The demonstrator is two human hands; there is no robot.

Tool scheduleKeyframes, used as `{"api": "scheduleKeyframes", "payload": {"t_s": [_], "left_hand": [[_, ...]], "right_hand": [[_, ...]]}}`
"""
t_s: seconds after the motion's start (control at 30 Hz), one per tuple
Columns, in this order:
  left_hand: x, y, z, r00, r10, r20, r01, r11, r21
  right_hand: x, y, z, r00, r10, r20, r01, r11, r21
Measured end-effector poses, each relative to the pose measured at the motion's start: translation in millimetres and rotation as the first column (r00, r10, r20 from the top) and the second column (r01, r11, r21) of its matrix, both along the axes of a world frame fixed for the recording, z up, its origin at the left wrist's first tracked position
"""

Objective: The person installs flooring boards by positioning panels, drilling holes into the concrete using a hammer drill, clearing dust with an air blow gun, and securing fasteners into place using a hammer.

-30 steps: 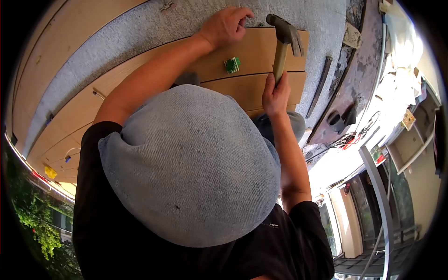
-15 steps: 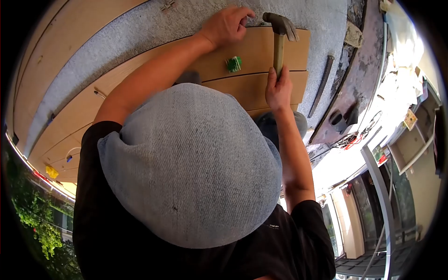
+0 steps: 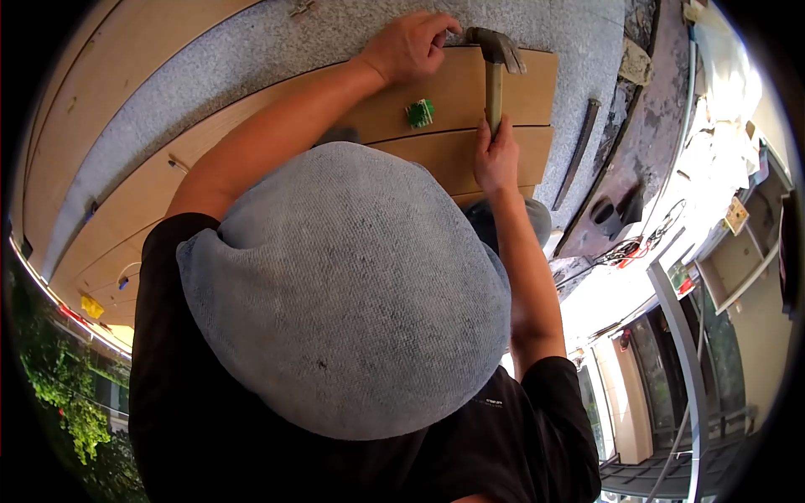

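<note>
My left hand is at the far edge of a light brown board, its fingers curled in a pinch; what they hold is too small to make out. Upright in my right hand is a claw hammer, gripped low on its wooden handle. The hammer's metal head is just right of my left fingertips, with a small gap or light contact that I cannot tell apart. A small green bundle with pale strips lies on the board below my left hand.
A rounded grey-blue denim cover fills the middle of the view. A dark metal bar lies on the grey stone floor at the right. Beyond it are a stone chunk and tangled cables. More boards extend left.
The hammer has shifted left and become more upright, its head now closer to my left fingertips. My right hand moved with it. My left hand has barely moved.
</note>
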State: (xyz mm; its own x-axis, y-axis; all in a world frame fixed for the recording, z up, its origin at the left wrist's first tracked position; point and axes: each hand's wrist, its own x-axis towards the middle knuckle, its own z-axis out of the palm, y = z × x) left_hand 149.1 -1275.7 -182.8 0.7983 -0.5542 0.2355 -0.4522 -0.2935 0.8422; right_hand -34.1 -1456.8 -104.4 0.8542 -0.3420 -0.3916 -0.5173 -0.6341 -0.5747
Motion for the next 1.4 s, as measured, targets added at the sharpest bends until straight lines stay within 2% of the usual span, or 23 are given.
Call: {"api": "scheduleKeyframes", "payload": {"t_s": [0.07, 0.17, 0.23, 0.27, 0.3, 0.37, 0.43, 0.57, 0.6, 0.67, 0.87, 0.97, 1.0, 1.1, 1.2, 1.23, 1.3, 1.4], "left_hand": [[0.9, 2.4, 2.3, 0.993, -0.036, -0.115, 0.033, 0.999, -0.034], [0.8, 2.7, 6.2, 0.983, -0.076, -0.165, 0.067, 0.996, -0.055], [4.8, 1.7, 2.8, 0.988, -0.081, -0.128, 0.071, 0.994, -0.077], [4.6, 2.6, 0.9, 0.991, -0.089, -0.100, 0.079, 0.992, -0.098], [2.9, 3.5, 0.9, 0.990, -0.092, -0.107, 0.081, 0.992, -0.097], [0.4, 2.6, 2.1, 0.985, -0.066, -0.160, 0.059, 0.997, -0.048], [4.8, 2.8, 3.7, 0.990, -0.062, -0.124, 0.053, 0.996, -0.077], [2.2, 3.9, 7.8, 0.986, -0.066, -0.155, 0.055, 0.996, -0.074], [2.1, 3.9, 7.1, 0.985, -0.069, -0.156, 0.058, 0.996, -0.075], [1.5, 3.3, 5.6, 0.989, -0.077, -0.124, 0.069, 0.995, -0.066], [2.0, 3.1, 3.0, 0.985, -0.084, -0.152, 0.074, 0.995, -0.070], [0.0, 2.3, 0.9, 0.987, -0.075, -0.139, 0.070, 0.997, -0.041], [0.4, 2.2, 3.0, 0.988, -0.077, -0.137, 0.072, 0.996, -0.043], [1.0, 3.4, 7.4, 0.983, -0.095, -0.159, 0.089, 0.995, -0.045], [3.3, 3.9, 1.7, 0.988, -0.081, -0.134, 0.072, 0.995, -0.068], [2.2, 3.0, -0.1, 0.991, -0.070, -0.117, 0.064, 0.996, -0.056], [-0.6, 1.7, 1.3, 0.993, -0.066, -0.095, 0.061, 0.997, -0.046], [2.5, 2.9, 2.2, 0.991, -0.081, -0.103, 0.079, 0.997, -0.025]], "right_hand": [[5.0, -2.1, 3.9, 1.000, -0.009, 0.014, 0.009, 1.000, 0.024], [0.9, 0.0, 18.8, 0.999, -0.047, 0.002, 0.047, 0.997, 0.067], [2.3, 0.0, 9.9, 0.998, -0.066, 0.005, 0.065, 0.993, 0.098], [-1.0, 0.1, -0.2, 0.999, -0.039, -0.004, 0.039, 0.998, 0.038], [-1.6, 1.6, -2.3, 1.000, -0.016, -0.022, 0.016, 1.000, -0.023], [-1.9, -3.9, -2.2, 0.999, -0.025, -0.025, 0.025, 0.999, -0.025], [6.9, -2.8, 7.1, 0.997, -0.026, 0.075, 0.024, 0.999, 0.025], [-7.7, 5.9, 7.5, 0.989, -0.109, 0.100, 0.096, 0.988, 0.121], [-6.5, 3.0, 1.5, 0.989, -0.111, 0.100, 0.098, 0.988, 0.120], [-0.7, -5.4, -12.6, 0.998, -0.043, -0.044, 0.043, 0.999, 0.004], [-2.9, 5.0, 11.4, 0.994, -0.061, 0.096, 0.054, 0.996, 0.077], [-4.0, -2.8, -13.8, 0.999, 0.006, 0.049, -0.005, 1.000, -0.010], [4.6, -4.4, -3.2, 1.000, -0.003, -0.018, 0.003, 1.000, 0.011], [8.1, 2.0, 18.2, 0.999, -0.026, 0.042, 0.023, 0.998, 0.056], [-2.8, 5.7, 3.5, 0.994, -0.086, 0.071, 0.079, 0.992, 0.099], [-3.2, 3.1, -0.4, 0.994, -0.089, 0.066, 0.082, 0.992, 0.099], [7.2, -2.6, -4.0, 1.000, 0.022, -0.016, -0.023, 1.000, -0.009], [7.9, 1.2, 9.9, 0.999, -0.035, 0.030, 0.033, 0.997, 0.067]]}}
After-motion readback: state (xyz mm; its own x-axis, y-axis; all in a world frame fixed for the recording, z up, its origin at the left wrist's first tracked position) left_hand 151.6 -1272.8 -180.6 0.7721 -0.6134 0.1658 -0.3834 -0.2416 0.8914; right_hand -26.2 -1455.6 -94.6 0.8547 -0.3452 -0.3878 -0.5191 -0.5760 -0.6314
